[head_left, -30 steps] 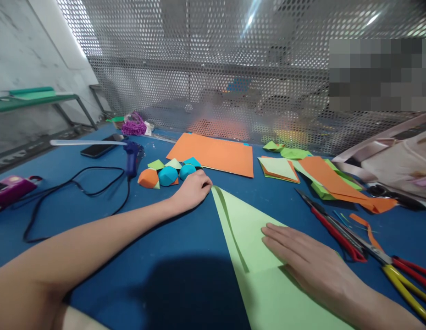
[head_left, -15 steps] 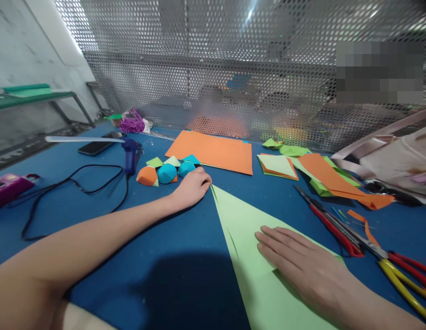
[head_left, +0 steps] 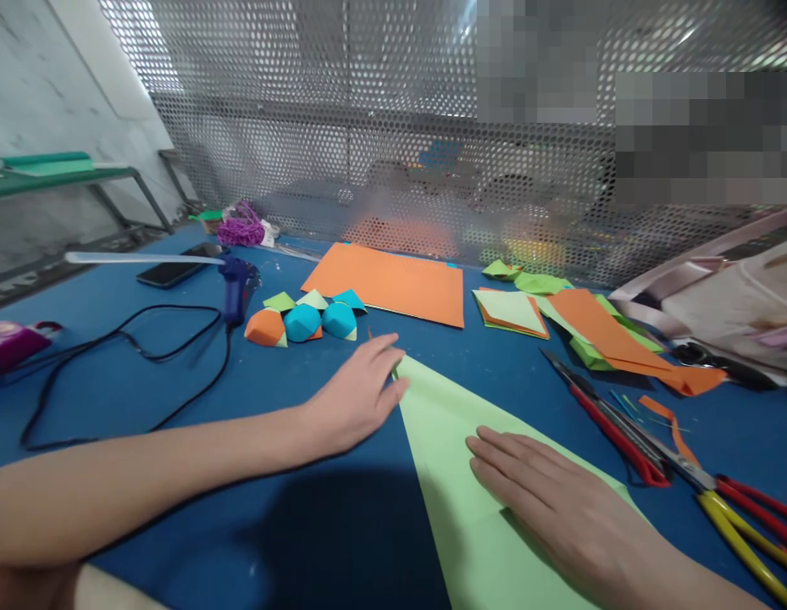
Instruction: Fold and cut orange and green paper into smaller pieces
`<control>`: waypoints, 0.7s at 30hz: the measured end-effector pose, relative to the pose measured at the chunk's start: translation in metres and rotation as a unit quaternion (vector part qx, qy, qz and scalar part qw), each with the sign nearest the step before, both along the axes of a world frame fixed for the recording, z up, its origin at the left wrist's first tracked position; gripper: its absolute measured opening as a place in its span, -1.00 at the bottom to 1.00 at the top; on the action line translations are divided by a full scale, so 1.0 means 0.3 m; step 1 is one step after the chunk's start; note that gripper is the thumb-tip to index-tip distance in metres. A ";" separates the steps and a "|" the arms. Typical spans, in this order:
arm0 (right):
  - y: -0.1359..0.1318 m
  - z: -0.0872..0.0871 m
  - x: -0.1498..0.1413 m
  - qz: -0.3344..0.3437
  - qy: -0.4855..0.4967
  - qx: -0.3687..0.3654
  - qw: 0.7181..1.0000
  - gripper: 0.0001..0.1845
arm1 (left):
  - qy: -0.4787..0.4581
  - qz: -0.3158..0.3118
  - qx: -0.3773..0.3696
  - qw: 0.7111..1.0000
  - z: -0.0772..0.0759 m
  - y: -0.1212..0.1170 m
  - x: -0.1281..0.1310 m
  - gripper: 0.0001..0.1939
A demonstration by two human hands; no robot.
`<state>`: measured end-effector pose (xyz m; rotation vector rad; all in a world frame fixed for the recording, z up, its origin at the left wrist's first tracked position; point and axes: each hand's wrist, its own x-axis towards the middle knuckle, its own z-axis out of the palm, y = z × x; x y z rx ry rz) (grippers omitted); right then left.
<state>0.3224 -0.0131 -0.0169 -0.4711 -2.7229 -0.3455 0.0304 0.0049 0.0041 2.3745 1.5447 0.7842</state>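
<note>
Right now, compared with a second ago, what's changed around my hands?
Your left hand has come back towards you, its closed fingers opening near the tip of the light green paper sheet; whether they still touch it is unclear. More of the rightmost blue paper dome shows. The dark gap at the sheet's fold has closed. Your right hand stays flat on the sheet.

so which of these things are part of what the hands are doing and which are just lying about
In use:
light green paper
right hand, flat on it
left hand, loose by its far tip

Lying about, though some may belong too:
orange sheet
small paper shapes
scissors
glue gun
phone
purple string
bag
</note>
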 end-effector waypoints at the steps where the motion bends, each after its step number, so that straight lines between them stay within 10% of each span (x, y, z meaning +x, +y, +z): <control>1: 0.000 0.002 0.001 0.002 -0.005 0.003 1.000 -0.47 | 0.030 -0.004 -0.032 0.999 -0.001 -0.021 0.008 -0.53; 15: 0.008 0.076 -0.033 0.056 -0.053 0.086 0.993 -0.57 | 0.173 0.007 -0.091 0.981 -0.035 -0.043 0.034 -0.29; 21: 0.013 0.052 -0.036 0.065 -0.025 0.101 0.992 -0.57 | 0.170 -0.002 -0.009 0.985 -0.050 -0.052 0.023 -0.28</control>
